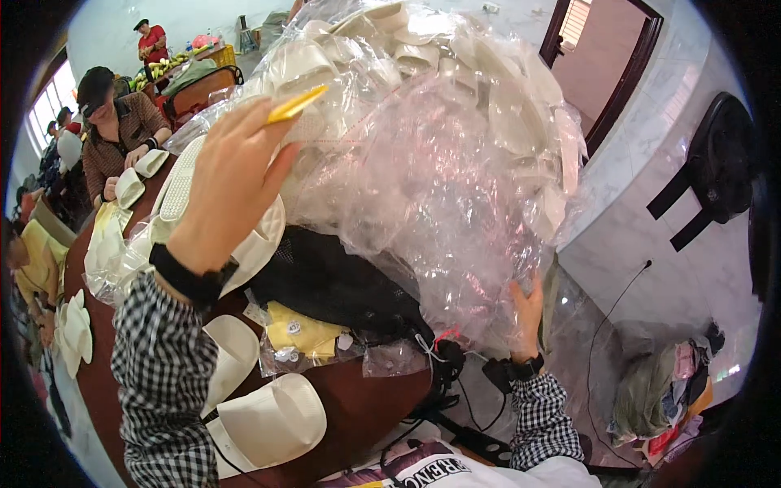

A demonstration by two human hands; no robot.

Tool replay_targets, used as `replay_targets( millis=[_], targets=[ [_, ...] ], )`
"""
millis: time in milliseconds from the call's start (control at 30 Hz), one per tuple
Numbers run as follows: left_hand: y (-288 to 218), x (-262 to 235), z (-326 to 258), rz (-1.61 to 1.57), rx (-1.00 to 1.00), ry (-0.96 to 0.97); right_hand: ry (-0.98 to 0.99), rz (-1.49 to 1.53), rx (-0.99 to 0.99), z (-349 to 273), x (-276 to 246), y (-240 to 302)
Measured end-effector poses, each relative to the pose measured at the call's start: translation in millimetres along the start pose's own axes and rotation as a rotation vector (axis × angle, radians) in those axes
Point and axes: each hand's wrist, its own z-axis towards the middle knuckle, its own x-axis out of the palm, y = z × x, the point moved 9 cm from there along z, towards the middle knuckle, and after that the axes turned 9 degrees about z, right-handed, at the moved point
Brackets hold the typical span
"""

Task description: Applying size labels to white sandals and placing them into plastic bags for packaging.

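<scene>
**Hands steady a big clear bag**

The left hand [232,183], fingers together, pinches a yellow tool [294,105] against the clear plastic bag [431,163] of cream pieces. The right hand [527,313] presses open-palmed under its near right side. A brown table [358,403] lies below, a cream hat [272,423] near left.

Clear plastic bag [439,171] glossy, crinkled; table [358,407] smooth dark polished wood; checked sleeve [163,374] matt cloth.
</scene>
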Motion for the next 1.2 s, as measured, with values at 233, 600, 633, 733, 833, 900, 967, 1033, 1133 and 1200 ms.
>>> replay_targets(
  millis=[233,600,633,733,833,900,967,1033,1133,1200],
  targets=[
    [-62.4,21.6,7.2,0.317,0.047,0.150,0.072,-0.137,-0.088,13.2,14.2,1.4],
    [-29.2,112.0,-1.3,0.239,0.022,0.271,0.079,-0.677,-0.678,-14.6,10.3,136.3],
    [-26.7,108.9,-3.6,0.247,0.013,0.278,0.408,-0.813,-0.746,-34.1,49.2,146.4],
    [-19.8,99.3,-10.9,0.221,0.008,0.256,1.085,-0.994,-0.758,-99.4,151.0,120.2],
    [-30.1,83.3,-19.2,0.213,0.007,0.113,1.136,-1.110,-0.665,-82.8,159.7,57.2],
    [-47.0,37.3,-23.0,0.163,0.067,-0.031,1.057,-0.925,-0.571,-45.9,143.3,32.1],
    [-65.1,18.1,-34.1,0.071,0.122,-0.093,0.965,-0.754,-0.460,-19.4,128.4,25.0],
    [-87.8,11.2,-53.3,-0.009,0.317,-0.020,0.937,-0.739,-0.418,-12.3,134.9,21.7],
    [-128.2,43.3,-71.5,0.074,0.551,0.149,0.899,-0.740,-0.388,-20.3,153.6,25.1],
    [-141.5,67.2,-70.9,0.105,0.560,0.165,0.932,-0.706,-0.401,-25.7,163.0,37.2]
  ],
)
